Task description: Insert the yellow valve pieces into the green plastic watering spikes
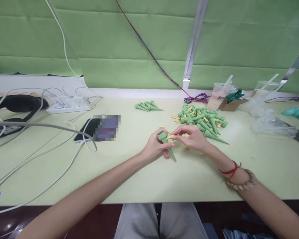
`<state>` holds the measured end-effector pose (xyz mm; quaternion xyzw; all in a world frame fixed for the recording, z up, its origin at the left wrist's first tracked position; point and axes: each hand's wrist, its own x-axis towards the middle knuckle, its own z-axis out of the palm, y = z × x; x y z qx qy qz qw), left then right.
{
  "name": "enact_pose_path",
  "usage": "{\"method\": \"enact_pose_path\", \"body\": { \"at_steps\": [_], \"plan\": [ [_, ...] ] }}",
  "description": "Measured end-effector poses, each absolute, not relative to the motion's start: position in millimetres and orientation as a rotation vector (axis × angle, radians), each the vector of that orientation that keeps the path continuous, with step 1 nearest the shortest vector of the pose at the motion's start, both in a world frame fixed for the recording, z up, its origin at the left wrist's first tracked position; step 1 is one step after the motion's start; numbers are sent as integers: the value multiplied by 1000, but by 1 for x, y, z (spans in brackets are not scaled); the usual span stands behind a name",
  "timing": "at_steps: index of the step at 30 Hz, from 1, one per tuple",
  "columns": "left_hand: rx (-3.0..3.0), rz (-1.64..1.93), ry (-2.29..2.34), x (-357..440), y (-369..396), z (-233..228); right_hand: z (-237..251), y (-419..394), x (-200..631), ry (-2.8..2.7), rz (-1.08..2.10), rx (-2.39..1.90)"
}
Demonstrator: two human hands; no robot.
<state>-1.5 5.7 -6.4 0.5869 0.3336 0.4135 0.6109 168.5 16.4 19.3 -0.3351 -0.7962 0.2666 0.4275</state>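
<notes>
Two hands: met at table centre.
Left hand (154,148): gripped green plastic cone spike (166,143), steadying it.
Right hand (192,136): pinched small yellow plastic fitting (170,136) at spike's wide end.
Heap of green spikes (204,122): two o'clock, within reach.

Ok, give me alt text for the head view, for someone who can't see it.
The left hand holds a green cone spike while the right hand pinches a small yellow piece at its wide end. A pile of green spikes lies beyond on the pale green table.

Both forearms bare, no sleeves showing. Left hand (155,147) and wrist wearing nothing. Right hand (193,136) bare; right wrist wearing a thin red string bracelet (231,170), knotted, alongside a beige bead bracelet (243,185). Legs wearing light grey trousers (161,220).
</notes>
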Motion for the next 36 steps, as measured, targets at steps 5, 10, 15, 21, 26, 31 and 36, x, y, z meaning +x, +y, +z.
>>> {"method": "enact_pose_path", "body": {
  "at_steps": [5, 10, 15, 21, 26, 31, 36],
  "plan": [
    [1360, 963, 819, -1, 1, -7, 16, 13, 164, -1932, 785, -821],
    [1384, 1051, 847, -2, 0, -3, 9, 12, 154, -1765, 1032, -815],
    [1367, 1050, 858, 2, 2, 7, 11, 12, 155, -1922, 798, -841],
    [1242, 1018, 1009, 11, -9, 8, 11, 10, 159, -2355, 181, -756],
    [1389, 1152, 1068, 8, -15, 2, 9, -1, 148, -2235, 248, -807],
    [1594, 1223, 1148, -1, -11, -1, 7, -9, 139, -1966, 806, -1006],
    [1524, 1087, 1121, -1, -5, 2, 4, -2, 142, -1857, 1445, -960]
  ]
}}
